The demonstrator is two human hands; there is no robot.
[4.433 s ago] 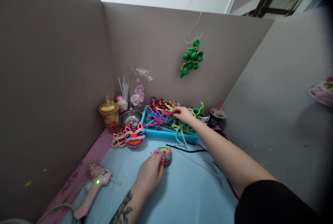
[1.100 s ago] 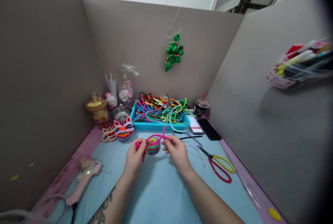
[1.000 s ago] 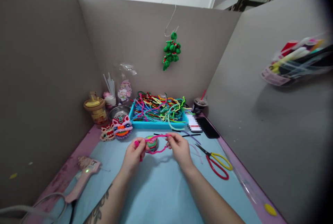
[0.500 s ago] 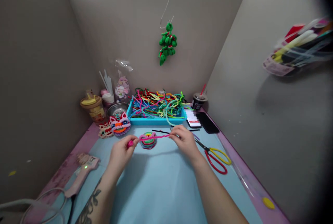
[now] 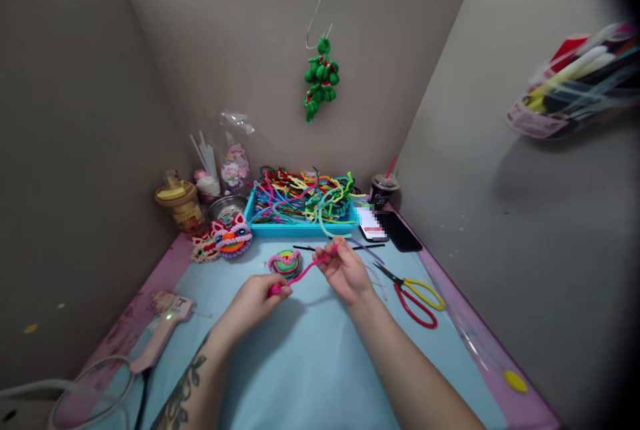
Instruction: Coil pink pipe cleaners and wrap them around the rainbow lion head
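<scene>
A bright pink pipe cleaner [image 5: 303, 274] runs slantwise between my two hands above the blue mat. Its coiled end is pinched in my left hand [image 5: 260, 297], the lower of the two. My right hand [image 5: 346, 271] grips the other end, with the palm turned partly up. Just behind the strand lies a round, multicoloured pipe cleaner piece [image 5: 286, 262] with a pink wavy top edge. Black pipe cleaners [image 5: 369, 247] and a purple one [image 5: 369, 252] rest beyond my right hand.
A blue tray [image 5: 300, 230] heaped with pipe cleaners stands at the back. Scissors [image 5: 415, 297] lie at right, near two phones [image 5: 400, 231]. Two lion-head pieces [image 5: 232, 237] and a pink glue gun [image 5: 163, 337] are at left. A drink cup [image 5: 383, 190] stands back right.
My left hand has moved right and slightly down. My right hand has rolled palm-up, so the pink strand now slants and bends instead of running nearly level.
</scene>
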